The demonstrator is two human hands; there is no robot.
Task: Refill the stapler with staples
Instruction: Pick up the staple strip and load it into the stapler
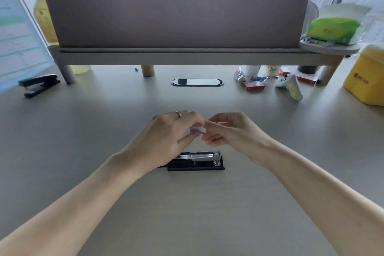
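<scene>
A black stapler lies flat on the desk in front of me, its top swung open and the metal staple channel exposed. Just above it my left hand pinches a short grey strip of staples between thumb and fingers. My right hand meets it from the right, fingertips touching the strip's right end. Both hands hover a little above the stapler. The left end of the stapler is hidden under my left hand.
A second black stapler sits at the far left. Red staple boxes and small clutter lie at the back right, beside a white handheld device and a yellow container. A grey desk divider spans the back.
</scene>
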